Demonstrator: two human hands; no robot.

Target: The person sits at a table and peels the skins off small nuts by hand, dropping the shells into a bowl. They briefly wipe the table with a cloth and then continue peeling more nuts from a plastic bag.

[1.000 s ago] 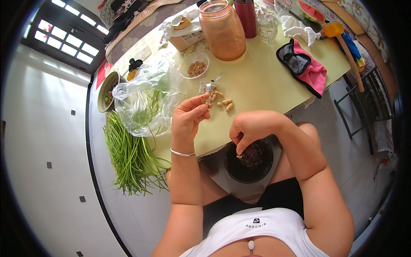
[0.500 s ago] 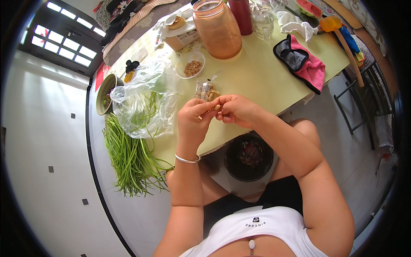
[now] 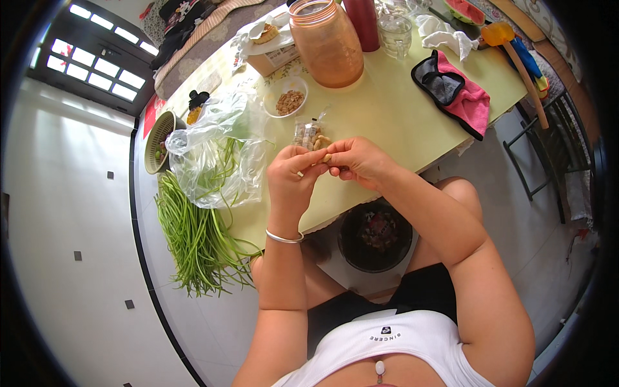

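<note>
Over the table's near edge, my left hand and my right hand meet at the fingertips. Both pinch a small pale peanut between thumb and fingers. Just beyond the fingers sits a clear plastic bag of unshelled peanuts, with a few loose peanuts at its side, partly covered by my hands. Farther back stands a white bowl holding shelled reddish kernels. Below the edge, between my knees, is a dark bin with scraps inside.
Long green stems hang over the table's left edge under a clear plastic bag. A green basket stands beside them. Behind are a large orange-tinted jar, a glass mug and a dark red bottle. A pink-and-grey cloth lies right.
My fingertips have shifted slightly, the right ones drawing a little to the right, and more of the peanut shows between them. The things on the table stay where they were.
</note>
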